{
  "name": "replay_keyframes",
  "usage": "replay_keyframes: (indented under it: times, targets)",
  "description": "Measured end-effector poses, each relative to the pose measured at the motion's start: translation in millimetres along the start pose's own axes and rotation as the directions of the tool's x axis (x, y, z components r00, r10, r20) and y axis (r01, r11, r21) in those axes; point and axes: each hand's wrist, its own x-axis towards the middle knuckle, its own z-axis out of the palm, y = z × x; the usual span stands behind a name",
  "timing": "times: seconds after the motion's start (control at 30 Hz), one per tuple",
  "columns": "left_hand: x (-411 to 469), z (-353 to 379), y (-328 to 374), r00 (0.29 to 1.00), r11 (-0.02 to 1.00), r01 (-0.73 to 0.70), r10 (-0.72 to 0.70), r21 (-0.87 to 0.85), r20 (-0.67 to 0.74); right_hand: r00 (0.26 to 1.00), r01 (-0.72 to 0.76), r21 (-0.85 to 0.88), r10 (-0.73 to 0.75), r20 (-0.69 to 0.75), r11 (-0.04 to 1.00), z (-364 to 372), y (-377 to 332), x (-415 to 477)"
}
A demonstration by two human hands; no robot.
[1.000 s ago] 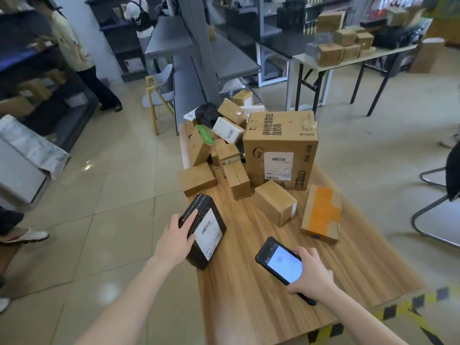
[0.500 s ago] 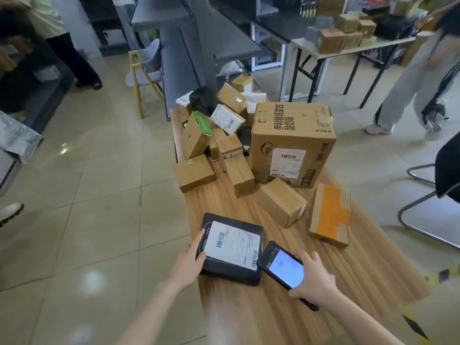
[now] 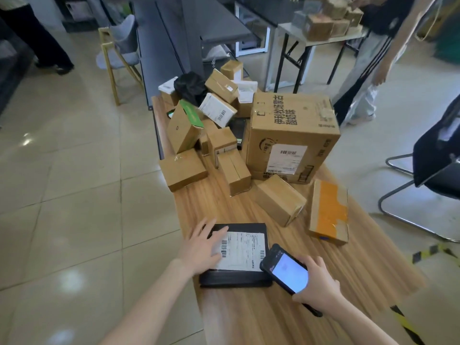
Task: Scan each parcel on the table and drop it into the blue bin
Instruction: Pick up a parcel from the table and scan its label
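A flat black parcel (image 3: 239, 277) with a white shipping label lies face up near the front left edge of the wooden table (image 3: 361, 265). My left hand (image 3: 202, 247) rests flat on its left side, fingers straight across the label's edge. My right hand (image 3: 317, 285) grips a handheld scanner (image 3: 286, 271) with a lit screen, its head just over the parcel's right edge. Several cardboard parcels are heaped further back, among them a large carton (image 3: 291, 135) and a box with orange tape (image 3: 328, 212). No blue bin is in view.
A person in striped trousers (image 3: 368, 70) walks by the far right of the table. A black chair (image 3: 433, 170) stands at the right. A grey conveyor (image 3: 169, 46) runs behind the pile. Another person's legs (image 3: 39, 43) stand far left. Tiled floor lies left of the table.
The black parcel went from tilted on its edge in my left hand to lying flat, label up. My left hand now lies on top of it. The scanner moved close to the label.
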Motion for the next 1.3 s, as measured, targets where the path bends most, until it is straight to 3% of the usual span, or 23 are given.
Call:
replay_keyframes:
  times: [0.1, 0.33, 0.57, 0.8, 0.97, 1.3]
  targets:
    - [5.2, 4.9, 1.2, 0.997, 0.997, 0.011, -0.017, 0.082, 0.075, 1.000, -0.003, -0.004, 0.003, -0.008, 1.000, 1.7, -2.0, -1.2]
    - [-19.6, 18.1, 6.4, 0.956, 0.954, 0.289, -0.284, 0.078, -0.071, 0.998, 0.045, -0.019, -0.045, -0.038, 0.999, -2.2, -7.9, -4.6]
    - [-56.0, 31.2, 22.5, 0.889, 0.890, 0.456, -0.454, 0.010, -0.055, 0.993, 0.111, 0.001, -0.111, -0.027, 0.994, 3.9, -8.5, -8.0]
    - [-97.7, 66.9, 73.6, 0.970, 0.967, 0.228, -0.236, -0.113, -0.061, 0.992, 0.122, 0.016, -0.122, 0.012, 0.992, 5.9, 4.0, -13.6]
    - [-81.7, 44.2, 61.2, 0.982, 0.992, 0.000, -0.023, -0.124, -0.189, 0.995, 0.103, 0.013, -0.103, -0.016, 0.995, -1.0, 18.0, -21.1]
    - [-5.0, 10.3, 36.3, 0.985, 0.994, -0.033, 0.015, 0.105, 0.170, 0.999, -0.032, 0.011, 0.032, -0.005, 0.999, -11.3, 38.2, -34.8]
